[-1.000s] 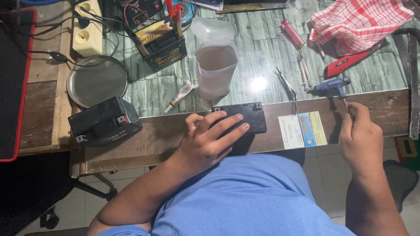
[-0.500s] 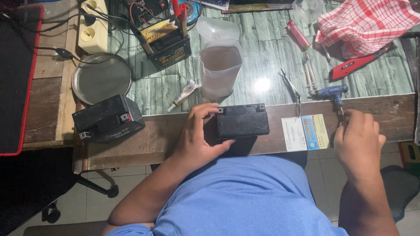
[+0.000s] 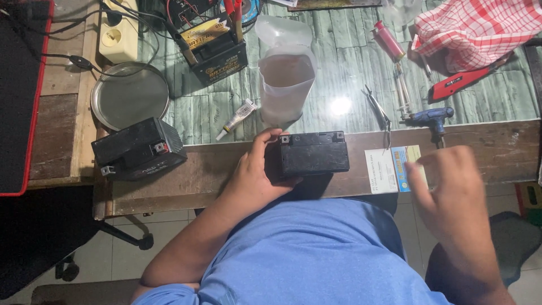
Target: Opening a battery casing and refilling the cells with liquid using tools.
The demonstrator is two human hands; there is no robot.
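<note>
Black and box-shaped, a small plastic battery [image 3: 314, 152] is seen lying on the near wooden edge of the bench [image 3: 214, 169], directly in front of the blue-shirted torso. It is gripped at its left end by the left hand [image 3: 254, 175], whose thumb is curled over the far top corner while the fingers are wrapped around the near side. The right hand [image 3: 451, 186] is blurred, raised above the bench edge to the right, with the fingers spread apart and nothing held in it. A white and blue card [image 3: 392, 168] is seen just left of that hand, and a blue-handled screwdriver [image 3: 433, 120] lies just beyond it. A second black battery [image 3: 138, 148] sits tilted at the left end of the bench, near a round metal dish [image 3: 130, 96]. A translucent plastic jug [image 3: 285, 82] holding a cloudy liquid stands just beyond the gripped battery, with a small white tube [image 3: 237, 118] lying to its left.
</note>
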